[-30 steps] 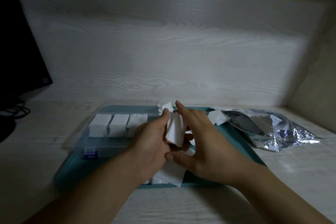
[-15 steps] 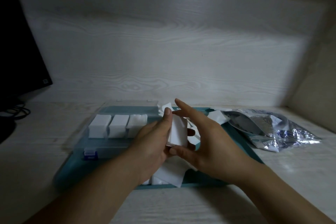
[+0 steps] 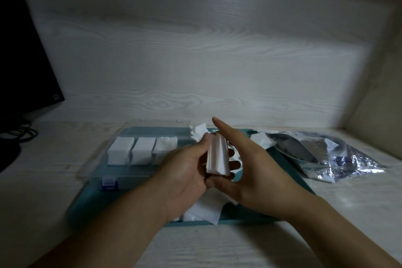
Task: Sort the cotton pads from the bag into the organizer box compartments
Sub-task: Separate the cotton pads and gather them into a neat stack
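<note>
— Cotton pads [image 3: 217, 154], where are they?
— Going from the left: first comes a dark monitor [image 3: 19, 50] at the edge, with black cables [image 3: 19, 135] lying on the table [image 3: 54, 169] below it. Next is the clear organizer box [image 3: 121, 167], which sits on a teal tray [image 3: 291, 169]. Three of its back compartments each hold a neat white stack of sorted pads [image 3: 142, 152], side by side. A small blue latch [image 3: 110, 183] shows on the box's near edge.
— And the hands?
— The left hand [image 3: 185, 178] is curled round a small stack of cotton pads, thumb up along its left edge, fingertips showing out past its right side. The right hand [image 3: 245, 172] meets the same stack from the right: its thumb presses under the bottom edge, and its index finger points up and away behind the top. So both hands grasp that one stack, raised above the middle of the tray.
— Any pads elsewhere?
— Yes. Loose pads [image 3: 203, 211] lie on the tray beneath the wrists, near its front rim. More crumpled ones [image 3: 198, 132] sit behind the hands, just beside the box's far right corner. Another [image 3: 261, 143] lies by the right rim.
— What is furthest right?
— A shiny silver bag [image 3: 330, 154], crumpled and lying flat on the table, its left end overlapping the tray's right edge. A pale wooden wall [image 3: 195, 61] runs behind everything.
</note>
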`<state>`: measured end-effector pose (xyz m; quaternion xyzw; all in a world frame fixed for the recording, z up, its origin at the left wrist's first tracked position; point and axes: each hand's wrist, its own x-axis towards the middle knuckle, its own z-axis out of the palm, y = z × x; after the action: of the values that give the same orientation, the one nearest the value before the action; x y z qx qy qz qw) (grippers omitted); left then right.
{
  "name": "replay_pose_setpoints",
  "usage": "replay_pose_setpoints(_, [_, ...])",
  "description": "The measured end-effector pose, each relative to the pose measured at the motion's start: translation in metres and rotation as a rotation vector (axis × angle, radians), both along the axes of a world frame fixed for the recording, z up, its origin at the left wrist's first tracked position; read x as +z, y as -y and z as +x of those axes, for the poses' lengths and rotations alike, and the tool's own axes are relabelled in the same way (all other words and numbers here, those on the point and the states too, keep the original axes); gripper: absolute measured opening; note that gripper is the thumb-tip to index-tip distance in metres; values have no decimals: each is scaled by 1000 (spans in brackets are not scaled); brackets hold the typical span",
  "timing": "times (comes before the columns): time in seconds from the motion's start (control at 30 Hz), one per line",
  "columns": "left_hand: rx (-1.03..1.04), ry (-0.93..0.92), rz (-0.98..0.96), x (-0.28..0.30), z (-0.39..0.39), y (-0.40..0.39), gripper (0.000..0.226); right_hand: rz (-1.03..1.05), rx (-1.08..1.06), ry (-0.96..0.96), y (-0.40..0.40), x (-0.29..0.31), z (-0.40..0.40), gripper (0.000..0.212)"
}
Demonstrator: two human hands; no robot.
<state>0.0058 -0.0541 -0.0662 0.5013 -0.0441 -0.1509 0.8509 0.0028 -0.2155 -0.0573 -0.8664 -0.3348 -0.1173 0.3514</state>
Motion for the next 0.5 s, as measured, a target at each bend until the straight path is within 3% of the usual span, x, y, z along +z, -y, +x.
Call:
replay_pose_setpoints(0.3, [15, 65, 2, 1, -1, 0, 48, 97, -18, -81, -1, 7, -3, 98])
replay_pose_setpoints(0.5, [-58, 118, -4, 2, -6, -1, 49, 159, 46, -198, 0, 10, 1, 74])
